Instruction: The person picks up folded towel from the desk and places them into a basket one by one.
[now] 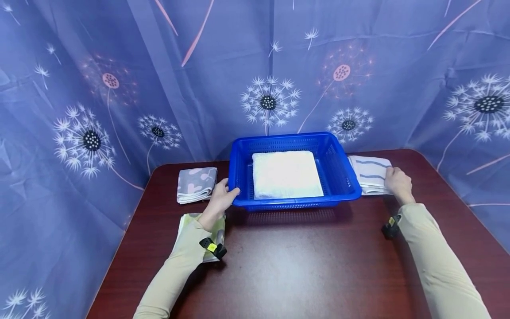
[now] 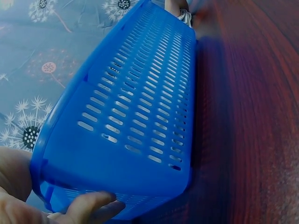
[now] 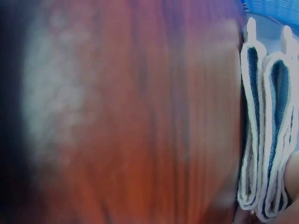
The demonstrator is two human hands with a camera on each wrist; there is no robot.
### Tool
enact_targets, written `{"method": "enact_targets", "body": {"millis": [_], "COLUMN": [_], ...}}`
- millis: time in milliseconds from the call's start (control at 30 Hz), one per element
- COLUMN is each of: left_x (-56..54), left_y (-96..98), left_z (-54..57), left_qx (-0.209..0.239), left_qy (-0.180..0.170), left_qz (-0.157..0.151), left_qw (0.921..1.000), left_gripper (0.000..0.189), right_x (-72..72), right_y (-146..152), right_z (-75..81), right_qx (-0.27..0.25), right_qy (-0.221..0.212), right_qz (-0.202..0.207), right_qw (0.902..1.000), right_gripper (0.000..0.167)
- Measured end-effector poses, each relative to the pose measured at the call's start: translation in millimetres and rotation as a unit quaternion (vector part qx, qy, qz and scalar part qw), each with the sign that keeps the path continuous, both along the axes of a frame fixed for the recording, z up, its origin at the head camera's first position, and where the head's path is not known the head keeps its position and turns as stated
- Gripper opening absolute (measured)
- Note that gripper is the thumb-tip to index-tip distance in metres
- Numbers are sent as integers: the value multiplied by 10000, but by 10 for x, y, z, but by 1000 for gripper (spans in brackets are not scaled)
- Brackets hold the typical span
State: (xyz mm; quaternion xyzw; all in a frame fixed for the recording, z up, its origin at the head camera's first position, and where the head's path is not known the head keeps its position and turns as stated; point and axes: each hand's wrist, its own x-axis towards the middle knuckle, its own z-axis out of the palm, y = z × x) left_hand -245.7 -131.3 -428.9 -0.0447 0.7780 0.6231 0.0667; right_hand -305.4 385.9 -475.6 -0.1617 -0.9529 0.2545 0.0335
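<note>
A blue plastic basket point(image 1: 296, 202) with slotted sides is at the back middle of the table, and a folded white towel point(image 1: 284, 175) lies inside it. My left hand point(image 1: 218, 198) grips the basket's left rim; in the left wrist view its fingers point(image 2: 88, 205) curl against the basket's end wall. To the right of the basket is a folded white towel with grey-blue stripes point(image 1: 368, 173). My right hand point(image 1: 399, 182) pinches the right edge of this striped towel, whose folded layers point(image 3: 266, 130) show in the right wrist view.
Left of the basket lies a folded grey towel with pink patterns point(image 1: 195, 184). A yellow-green patterned towel point(image 1: 219, 232) is partly hidden under my left forearm. A blue dandelion-print curtain point(image 1: 215, 97) hangs behind the dark red-brown wooden table point(image 1: 303, 261).
</note>
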Motion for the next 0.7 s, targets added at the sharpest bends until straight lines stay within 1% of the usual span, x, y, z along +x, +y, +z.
{"method": "enact_targets", "body": {"millis": [33, 200, 267, 367, 467, 700], "left_x": [3, 3, -1, -7, -6, -14], "left_y": [-1, 3, 4, 0, -5, -17], "left_z": [0, -9, -16, -25, -27, -36], "left_qx": [-35, 68, 100, 37, 95, 142], "left_qy": [-7, 37, 49, 52, 20, 50], "left_qz": [12, -22, -43, -35, -36, -71], "left_qw": [10000, 10000, 9999, 10000, 9999, 9999], "left_gripper": [57, 55, 53, 53, 52, 50], "right_x": [1, 29, 49, 72, 83, 114], "right_y": [8, 35, 39, 39, 43, 55], "right_z": [-11, -43, -43, -37, -31, -18], "right_qx": [-8, -31, -12, 21, 61, 120], "right_qy": [5, 99, 123, 153, 172, 45], "right_qz": [20, 71, 118, 220, 324, 513], "right_qw": [10000, 9999, 9999, 9996, 9993, 9986], "right_gripper": [59, 58, 58, 56, 56, 55]}}
